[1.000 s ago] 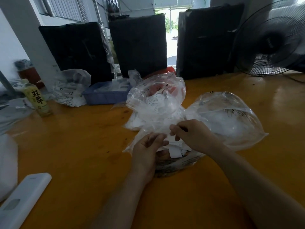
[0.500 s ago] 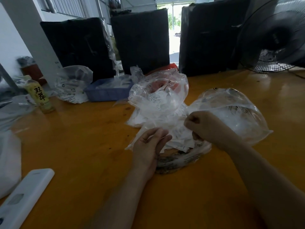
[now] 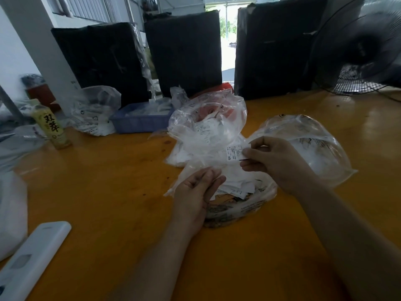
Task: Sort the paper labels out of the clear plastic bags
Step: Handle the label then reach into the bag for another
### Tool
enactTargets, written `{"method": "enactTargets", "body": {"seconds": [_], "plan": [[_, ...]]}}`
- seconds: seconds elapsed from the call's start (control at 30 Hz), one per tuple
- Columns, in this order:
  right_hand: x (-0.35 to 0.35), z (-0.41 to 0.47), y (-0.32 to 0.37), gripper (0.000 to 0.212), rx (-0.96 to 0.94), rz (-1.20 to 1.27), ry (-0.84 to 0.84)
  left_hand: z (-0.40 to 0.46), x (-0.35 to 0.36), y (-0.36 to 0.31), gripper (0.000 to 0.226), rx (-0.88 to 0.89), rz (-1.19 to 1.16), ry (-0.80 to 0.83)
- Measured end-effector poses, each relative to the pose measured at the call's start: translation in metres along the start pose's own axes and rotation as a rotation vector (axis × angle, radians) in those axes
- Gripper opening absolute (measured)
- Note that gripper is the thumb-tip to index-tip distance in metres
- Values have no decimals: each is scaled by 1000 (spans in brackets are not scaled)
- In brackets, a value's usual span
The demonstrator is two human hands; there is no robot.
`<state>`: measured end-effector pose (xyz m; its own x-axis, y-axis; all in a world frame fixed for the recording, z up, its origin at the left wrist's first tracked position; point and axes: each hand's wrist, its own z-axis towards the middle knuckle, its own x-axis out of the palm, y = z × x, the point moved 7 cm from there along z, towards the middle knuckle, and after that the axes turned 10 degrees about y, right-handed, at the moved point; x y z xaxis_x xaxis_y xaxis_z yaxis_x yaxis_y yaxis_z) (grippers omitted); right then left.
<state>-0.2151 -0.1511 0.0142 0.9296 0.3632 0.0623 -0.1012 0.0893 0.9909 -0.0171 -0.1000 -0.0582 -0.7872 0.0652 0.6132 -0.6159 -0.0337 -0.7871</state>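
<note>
Right hand [image 3: 275,161] pinches a white label [image 3: 234,152] (printed XS), left hand [image 3: 195,192] holds crinkled clear bag [image 3: 195,168]

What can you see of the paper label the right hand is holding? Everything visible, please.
The paper label is a small white rectangular slip with fine black print, mostly too small to read, and a bold "XS" near its lower left corner. It looks like thin paper, flat and uncreased. The right hand pinches its right end between thumb and fingers, holding it roughly level above the open clear bag of loose labels. Crumpled clear plastic lies right behind it; contact there is unclear. The left hand does not touch it.
</note>
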Motion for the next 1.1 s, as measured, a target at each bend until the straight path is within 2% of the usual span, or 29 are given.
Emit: {"method": "enactTargets", "body": {"seconds": [0.37,0.6,0.73,0.87,1.0,1.1], "plan": [[15,1,-10,18,55,-121,59,0,0,0,16,-12,-21,-29],[15,1,-9,17,49,-113,49,0,-1,1,34,-9,-46,-44],[18,1,-10,15,48,-113,59,-1,-2,0,35,-8,-34,-55],[23,0,-12,12,49,-214,75,-1,-2,-1,34,-3,-36,-58],[21,0,-10,16,29,-140,35,-1,-2,1,31,-15,-30,-59],[22,0,-11,15,42,-134,46,-1,-2,0,39,-10,-34,-64]]}}
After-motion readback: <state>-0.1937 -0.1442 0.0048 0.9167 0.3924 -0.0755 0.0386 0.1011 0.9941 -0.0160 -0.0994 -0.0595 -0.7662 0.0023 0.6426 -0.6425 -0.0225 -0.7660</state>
